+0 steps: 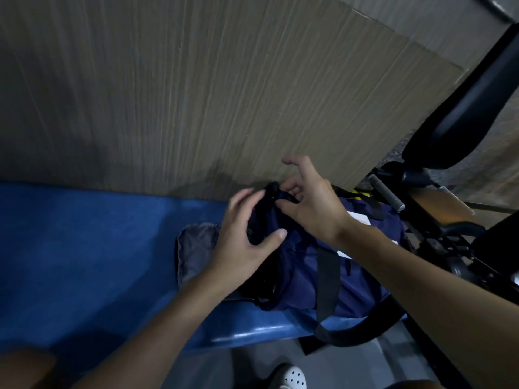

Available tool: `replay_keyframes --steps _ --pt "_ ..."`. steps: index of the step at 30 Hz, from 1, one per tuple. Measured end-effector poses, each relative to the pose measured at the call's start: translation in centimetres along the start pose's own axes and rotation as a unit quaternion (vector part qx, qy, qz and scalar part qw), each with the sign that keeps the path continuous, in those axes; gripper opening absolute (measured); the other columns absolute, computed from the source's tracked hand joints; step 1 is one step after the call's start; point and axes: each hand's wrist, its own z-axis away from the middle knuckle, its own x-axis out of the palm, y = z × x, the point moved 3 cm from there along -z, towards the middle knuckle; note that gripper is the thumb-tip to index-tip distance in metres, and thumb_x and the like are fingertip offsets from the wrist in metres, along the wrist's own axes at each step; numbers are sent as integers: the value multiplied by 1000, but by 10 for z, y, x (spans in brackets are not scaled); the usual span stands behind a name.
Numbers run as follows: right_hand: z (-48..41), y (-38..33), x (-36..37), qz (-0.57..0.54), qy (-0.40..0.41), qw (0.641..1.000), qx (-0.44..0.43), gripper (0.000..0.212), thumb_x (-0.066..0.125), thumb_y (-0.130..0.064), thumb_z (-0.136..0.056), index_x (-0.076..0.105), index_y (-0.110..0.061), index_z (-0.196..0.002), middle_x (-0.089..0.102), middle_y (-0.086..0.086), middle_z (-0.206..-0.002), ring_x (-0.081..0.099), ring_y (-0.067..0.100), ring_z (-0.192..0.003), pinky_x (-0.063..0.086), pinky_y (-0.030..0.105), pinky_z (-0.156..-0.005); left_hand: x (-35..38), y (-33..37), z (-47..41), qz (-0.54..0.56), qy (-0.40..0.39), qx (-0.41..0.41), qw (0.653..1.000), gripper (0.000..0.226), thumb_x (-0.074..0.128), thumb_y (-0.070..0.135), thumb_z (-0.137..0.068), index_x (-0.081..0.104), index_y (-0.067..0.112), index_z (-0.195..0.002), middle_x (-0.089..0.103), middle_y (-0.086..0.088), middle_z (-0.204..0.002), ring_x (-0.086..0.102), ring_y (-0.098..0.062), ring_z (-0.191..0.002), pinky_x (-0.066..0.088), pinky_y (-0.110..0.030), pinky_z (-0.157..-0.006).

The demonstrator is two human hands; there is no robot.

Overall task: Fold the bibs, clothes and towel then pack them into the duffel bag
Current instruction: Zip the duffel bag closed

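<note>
A navy duffel bag with black straps lies on the blue padded bench, near its right end. My left hand grips the bag's far left end, thumb pressed on the fabric. My right hand pinches something small and dark at the bag's top edge, its other fingers spread; what it pinches is too dark to make out. A folded grey cloth lies flat on the bench just left of the bag, partly under my left wrist.
A wood-grain wall panel rises right behind the bench. Black exercise equipment with a padded arm crowds the right side. A black strap hangs over the bench's front edge. A white clog shows on the floor below.
</note>
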Motion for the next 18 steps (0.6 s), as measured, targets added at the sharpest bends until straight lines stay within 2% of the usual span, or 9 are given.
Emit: replay_keyframes --steps 1,3,6,8,10,12,14,16,18 --pt "2 1 1 -9 0 1000 6 66 73 -5 -81 38 -27 -133 60 -6 -92 53 1 -78 40 9 -74 1 5 -5 -17 -6 22 1000 68 74 38 -85 43 26 -145 36 14 -148 33 2 -138 29 -15 -113" --pt "8 3 -1 -22 1 1000 12 64 71 -3 -83 39 -22 -135 61 -3 -96 55 0 -84 41 7 -76 3 10 -14 -23 -16 13 1000 69 75 28 -87 42 27 -147 41 13 -148 36 1 -137 32 -24 -115" --pt "22 8 -3 -50 2 999 21 58 67 1 -85 42 -15 -134 64 -1 -102 59 2 -90 43 8 -83 8 11 -22 -95 -13 60 994 65 72 27 -87 43 33 -145 48 13 -142 45 -8 -132 40 -37 -110" --pt "36 16 -10 -76 23 996 27 50 65 2 -86 48 -14 -131 65 -1 -102 61 5 -91 46 12 -85 13 12 -27 -216 -26 107 970 57 69 30 -85 49 30 -138 47 10 -140 47 -16 -129 43 -48 -104" --pt "53 28 -20 -89 64 993 41 39 64 1 -88 55 -14 -123 66 -1 -102 61 4 -92 46 11 -85 19 15 -31 -330 -49 120 935 58 71 28 -83 49 30 -136 40 9 -146 40 -20 -134 37 -49 -106" --pt "73 48 -31 -86 110 988 69 26 63 -5 -91 61 -16 -114 67 -4 -102 60 2 -94 44 10 -85 28 21 -34 -398 -86 171 897 60 74 35 -81 50 32 -136 41 9 -148 35 -19 -139 28 -51 -108" --pt "96 78 -41 -63 162 979 106 18 62 -8 -92 65 -18 -106 67 -7 -103 61 7 -95 48 20 -82 39 24 -38 -432 -118 243 860 49 79 40 -77 64 30 -123 58 9 -131 46 -17 -131 26 -56 -110" --pt "118 113 -51 -32 206 967 150 18 64 -10 -90 66 -22 -104 65 -6 -104 63 17 -95 52 35 -81 45 22 -44 -447 -119 271 844 32 82 38 -75 74 28 -105 66 11 -105 58 -16 -112 30 -55 -105" --pt "135 146 -59 45 218 958 180 20 68 -17 -88 67 -25 -106 63 -11 -104 58 20 -107 41 44 -99 47 21 -51 -453 -117 263 844 22 76 41 -80 75 29 -98 65 14 -92 61 -17 -100 36 -50 -97"
